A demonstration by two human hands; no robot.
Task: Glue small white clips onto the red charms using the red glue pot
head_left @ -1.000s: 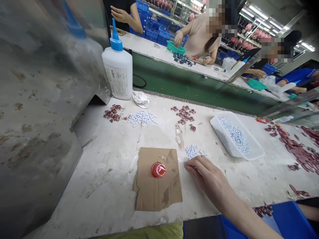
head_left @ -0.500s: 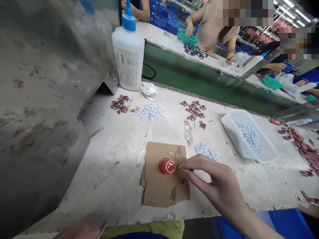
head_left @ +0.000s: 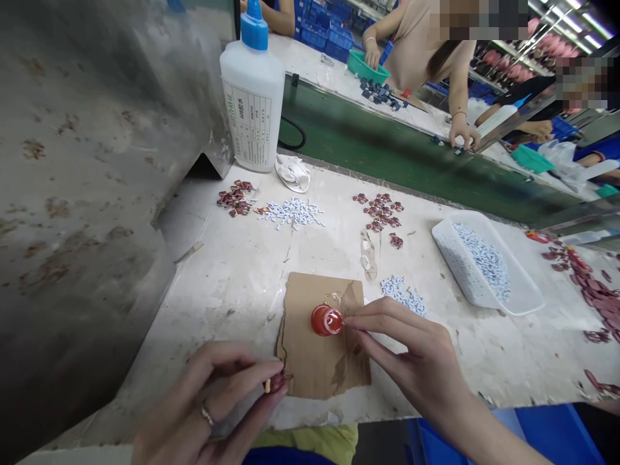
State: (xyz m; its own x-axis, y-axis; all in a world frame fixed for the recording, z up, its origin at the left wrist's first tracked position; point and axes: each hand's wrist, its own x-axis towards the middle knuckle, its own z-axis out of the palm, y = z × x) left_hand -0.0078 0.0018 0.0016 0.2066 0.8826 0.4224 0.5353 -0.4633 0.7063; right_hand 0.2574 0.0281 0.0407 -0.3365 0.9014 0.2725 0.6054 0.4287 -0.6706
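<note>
A person's left hand [head_left: 203, 407] pinches a small dark-red piece [head_left: 278, 383] between its fingers [head_left: 264, 389] at the lower left of the frame, just off the edge of a torn cardboard sheet [head_left: 310, 349]. The right hand [head_left: 416, 355] reaches in from the lower right, its fingertips [head_left: 349, 323] against a red cap [head_left: 325, 320] sitting on the cardboard; whether they grip it cannot be told. The cardboard, marked with shiny smears, appears laid down to keep the worktop [head_left: 217, 310] clean. Loose piles of dark-red pieces [head_left: 236, 198] and pale blue-and-white pieces [head_left: 290, 213] lie within reach beyond it, near a white perforated tray [head_left: 526, 300] and a squeeze bottle [head_left: 252, 123] with a blue nozzle.
</note>
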